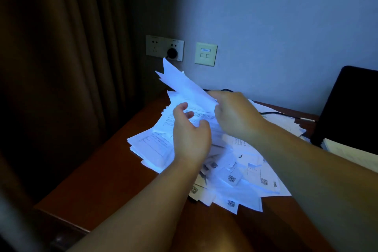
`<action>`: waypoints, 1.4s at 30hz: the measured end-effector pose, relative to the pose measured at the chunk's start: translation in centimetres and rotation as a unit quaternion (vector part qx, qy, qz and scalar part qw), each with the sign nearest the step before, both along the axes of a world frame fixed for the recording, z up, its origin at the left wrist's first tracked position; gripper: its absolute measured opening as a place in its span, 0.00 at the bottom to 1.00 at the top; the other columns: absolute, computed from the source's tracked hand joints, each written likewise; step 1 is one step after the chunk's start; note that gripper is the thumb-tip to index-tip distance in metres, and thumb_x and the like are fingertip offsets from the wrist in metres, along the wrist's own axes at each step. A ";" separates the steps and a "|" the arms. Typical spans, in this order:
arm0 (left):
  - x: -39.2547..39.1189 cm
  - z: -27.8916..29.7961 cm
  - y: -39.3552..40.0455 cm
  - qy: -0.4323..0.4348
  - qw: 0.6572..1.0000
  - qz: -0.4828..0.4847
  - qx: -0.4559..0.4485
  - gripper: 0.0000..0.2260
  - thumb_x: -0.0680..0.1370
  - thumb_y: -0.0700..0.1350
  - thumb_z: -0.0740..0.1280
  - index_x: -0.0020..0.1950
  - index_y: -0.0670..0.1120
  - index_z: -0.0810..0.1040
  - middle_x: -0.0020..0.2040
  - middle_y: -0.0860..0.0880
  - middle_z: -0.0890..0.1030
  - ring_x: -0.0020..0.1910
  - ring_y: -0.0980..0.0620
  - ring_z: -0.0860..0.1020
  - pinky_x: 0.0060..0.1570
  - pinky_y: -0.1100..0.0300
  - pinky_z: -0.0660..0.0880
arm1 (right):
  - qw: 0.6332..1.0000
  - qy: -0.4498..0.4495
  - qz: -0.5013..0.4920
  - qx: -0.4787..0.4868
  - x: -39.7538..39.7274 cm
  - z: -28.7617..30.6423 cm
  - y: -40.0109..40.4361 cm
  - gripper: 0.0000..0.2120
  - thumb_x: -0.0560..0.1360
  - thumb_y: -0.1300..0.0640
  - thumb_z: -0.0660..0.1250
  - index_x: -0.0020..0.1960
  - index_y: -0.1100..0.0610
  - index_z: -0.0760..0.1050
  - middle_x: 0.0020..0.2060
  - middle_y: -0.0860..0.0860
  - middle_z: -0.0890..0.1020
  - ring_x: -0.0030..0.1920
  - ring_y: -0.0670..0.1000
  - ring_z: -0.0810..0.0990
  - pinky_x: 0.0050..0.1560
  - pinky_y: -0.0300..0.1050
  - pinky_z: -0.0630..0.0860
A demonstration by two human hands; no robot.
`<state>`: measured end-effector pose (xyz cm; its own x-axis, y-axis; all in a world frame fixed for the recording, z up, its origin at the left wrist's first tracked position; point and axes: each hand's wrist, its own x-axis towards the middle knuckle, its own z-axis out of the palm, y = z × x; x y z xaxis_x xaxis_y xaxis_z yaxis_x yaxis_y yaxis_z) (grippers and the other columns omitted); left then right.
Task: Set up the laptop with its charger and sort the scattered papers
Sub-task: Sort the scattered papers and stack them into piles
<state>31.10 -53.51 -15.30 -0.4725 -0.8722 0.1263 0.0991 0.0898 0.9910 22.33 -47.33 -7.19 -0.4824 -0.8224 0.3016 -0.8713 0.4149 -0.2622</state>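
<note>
Black plug [172, 53] sits in wall socket [164, 48] behind papers [231, 168].

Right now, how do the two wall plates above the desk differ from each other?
The power socket plate is wider and darker, and it has a black plug in its right half. The cream data plate is smaller, square and paler, carries a small blue label, and has nothing plugged in. Both are mounted on the wall at a similar height.

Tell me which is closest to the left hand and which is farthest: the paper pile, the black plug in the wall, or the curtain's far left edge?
1. paper pile, right under the left hand.
2. black plug, up on the wall.
3. curtain, far left.
</note>
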 end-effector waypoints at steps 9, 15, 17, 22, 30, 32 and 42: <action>2.2 1.9 5.1 -0.134 0.976 -0.139 -0.104 0.43 0.81 0.35 0.62 0.81 0.63 0.39 0.57 0.73 0.66 0.52 0.61 0.72 0.63 0.64 0.71 | 0.968 -0.212 -0.032 -0.130 3.2 3.8 3.6 0.12 0.76 0.66 0.56 0.52 0.58 0.76 0.37 0.50 0.71 0.37 0.54 0.65 0.36 0.44 0.61; 3.0 1.9 7.1 -0.048 0.986 -0.096 -0.125 0.48 0.78 0.45 0.72 0.82 0.63 0.39 0.71 0.76 0.59 0.63 0.76 0.70 0.58 0.73 0.68 | 0.889 -0.398 -0.024 -0.227 4.8 6.2 5.2 0.18 0.74 0.65 0.62 0.60 0.51 0.78 0.55 0.51 0.82 0.53 0.58 0.84 0.55 0.59 0.81; 3.2 2.2 7.9 -0.006 0.988 -0.071 -0.137 0.45 0.78 0.48 0.72 0.83 0.63 0.42 0.75 0.74 0.54 0.76 0.65 0.63 0.70 0.65 0.65 | 0.858 -0.447 -0.010 -0.254 5.3 7.0 5.8 0.20 0.77 0.67 0.61 0.66 0.52 0.75 0.59 0.54 0.81 0.54 0.60 0.84 0.50 0.62 0.83; 3.6 4.0 8.9 0.062 0.991 0.002 -0.115 0.32 0.81 0.45 0.64 0.78 0.68 0.55 0.68 0.59 0.77 0.64 0.55 0.78 0.57 0.65 0.76 | 0.784 -0.538 0.023 -0.308 7.2 8.4 7.1 0.15 0.80 0.71 0.59 0.60 0.56 0.76 0.54 0.57 0.84 0.50 0.60 0.86 0.42 0.58 0.85; 4.8 6.3 9.0 0.122 0.985 0.047 -0.108 0.30 0.80 0.31 0.57 0.77 0.57 0.67 0.53 0.72 0.80 0.55 0.68 0.79 0.51 0.73 0.73 | 0.782 -0.515 0.069 -0.345 8.8 10.0 7.7 0.12 0.79 0.66 0.62 0.59 0.56 0.78 0.53 0.56 0.85 0.50 0.60 0.86 0.44 0.58 0.85; 5.2 6.8 8.8 0.131 0.983 0.042 -0.123 0.30 0.79 0.28 0.56 0.76 0.53 0.70 0.59 0.65 0.81 0.60 0.66 0.78 0.57 0.72 0.73 | 0.785 -0.511 0.097 -0.335 8.8 10.3 8.0 0.10 0.81 0.61 0.64 0.60 0.54 0.78 0.54 0.56 0.85 0.49 0.60 0.86 0.41 0.54 0.84; 6.2 6.1 5.9 0.059 0.996 -0.073 -0.004 0.24 0.76 0.28 0.60 0.55 0.57 0.79 0.50 0.53 0.87 0.52 0.48 0.85 0.50 0.46 0.84 | 0.790 -0.474 0.055 -0.384 4.3 6.4 12.3 0.16 0.79 0.54 0.68 0.65 0.44 0.76 0.59 0.39 0.76 0.60 0.60 0.82 0.52 0.57 0.82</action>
<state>37.29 -47.57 -9.23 -0.5753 -0.7947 0.1938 0.2263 0.0731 0.9713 26.60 -35.07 -0.81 -0.7285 -0.6262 0.2776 -0.1513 -0.2482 -0.9568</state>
